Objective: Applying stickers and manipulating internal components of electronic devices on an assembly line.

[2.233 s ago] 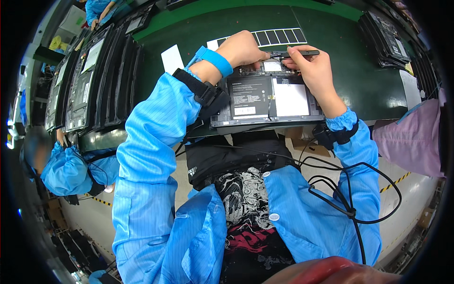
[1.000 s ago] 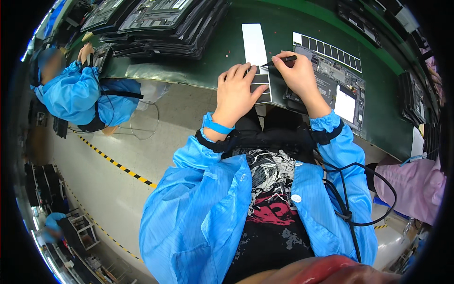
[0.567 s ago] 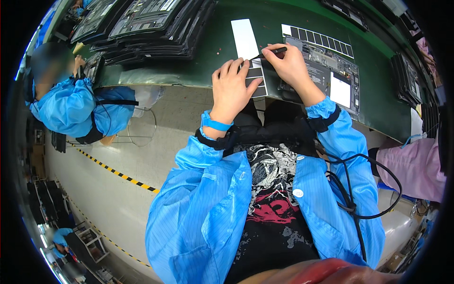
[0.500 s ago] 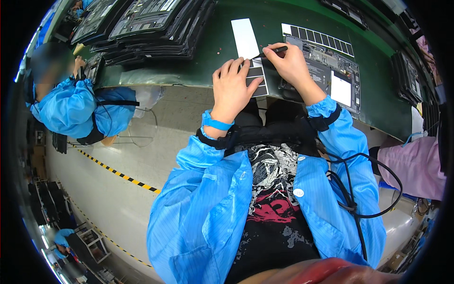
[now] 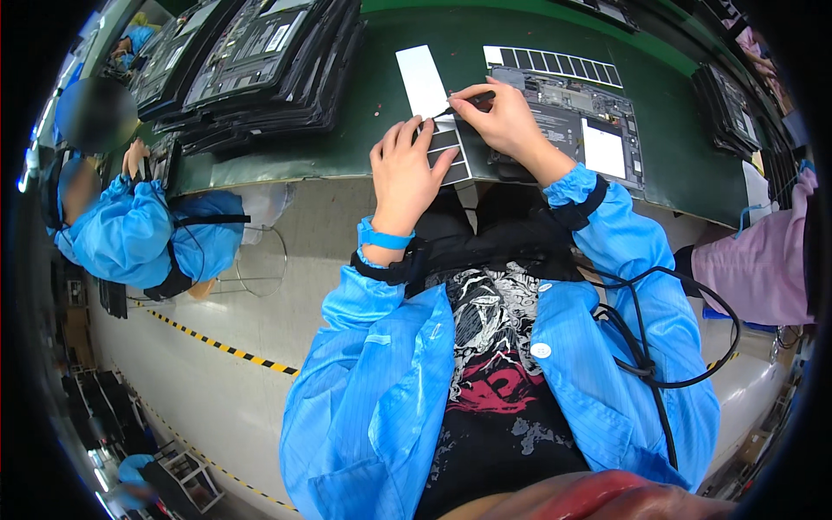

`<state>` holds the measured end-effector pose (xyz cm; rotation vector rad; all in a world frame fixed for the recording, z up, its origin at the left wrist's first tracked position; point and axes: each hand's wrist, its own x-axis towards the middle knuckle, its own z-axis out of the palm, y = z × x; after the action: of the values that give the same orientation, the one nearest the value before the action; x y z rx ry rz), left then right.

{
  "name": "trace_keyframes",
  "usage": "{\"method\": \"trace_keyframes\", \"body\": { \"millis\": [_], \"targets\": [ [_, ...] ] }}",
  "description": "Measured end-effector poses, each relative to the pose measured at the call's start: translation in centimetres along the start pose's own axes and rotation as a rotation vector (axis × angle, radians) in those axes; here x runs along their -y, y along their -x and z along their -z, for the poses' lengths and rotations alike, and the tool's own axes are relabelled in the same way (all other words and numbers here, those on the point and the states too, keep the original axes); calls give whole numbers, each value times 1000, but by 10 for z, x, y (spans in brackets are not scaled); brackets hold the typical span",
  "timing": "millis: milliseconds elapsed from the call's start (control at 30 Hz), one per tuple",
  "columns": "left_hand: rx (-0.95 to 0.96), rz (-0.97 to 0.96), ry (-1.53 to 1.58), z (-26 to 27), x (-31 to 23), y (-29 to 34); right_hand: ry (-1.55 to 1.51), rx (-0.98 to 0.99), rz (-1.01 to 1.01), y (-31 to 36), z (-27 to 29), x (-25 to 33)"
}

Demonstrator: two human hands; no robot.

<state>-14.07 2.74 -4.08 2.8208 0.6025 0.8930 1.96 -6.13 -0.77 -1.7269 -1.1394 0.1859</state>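
My left hand [image 5: 407,169] lies with fingers spread on a white-edged strip of black rectangles [image 5: 451,165], close to the table's near edge. In my right hand [image 5: 503,121] is a pair of thin black tweezers [image 5: 478,104], pinched between thumb and fingers. The tip points left and down to the strip's upper end, beside my left fingertips. A blank white sheet [image 5: 419,78] extends away from that end. To the right lies an opened laptop base [image 5: 563,130] with exposed circuit boards and a white rectangle [image 5: 604,149]. My right forearm crosses its near left part.
Another strip of black rectangles [image 5: 555,66] lies along the laptop base's far edge. Tall stacks of laptop bases [image 5: 260,78] stand at the left of the green table [image 5: 373,113], with more [image 5: 728,113] at the right. A co-worker in blue [image 5: 121,221] sits at left; a pink sleeve [image 5: 754,251] shows at right.
The whole view has shifted, so the table things appear further left and slightly lower. The tweezers are tilted differently in my right hand, with the tip plainer beside my left fingertips. My left hand stays on the strip.
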Motion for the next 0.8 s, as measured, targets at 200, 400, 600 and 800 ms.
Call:
{"method": "trace_keyframes", "body": {
  "millis": [200,400,600,800],
  "targets": [
    [162,15,24,16,1,-8,-387,-137,-72,6,23,3],
    [331,-50,-41,18,7,-43,-366,-299,-251,10,117,-31],
    [189,-53,41,4,14,-42,-273,-156,-233,0,88,-17],
    [77,91,206,3,8,-28,96,67,-149,-19,18,14]
  ]
}}
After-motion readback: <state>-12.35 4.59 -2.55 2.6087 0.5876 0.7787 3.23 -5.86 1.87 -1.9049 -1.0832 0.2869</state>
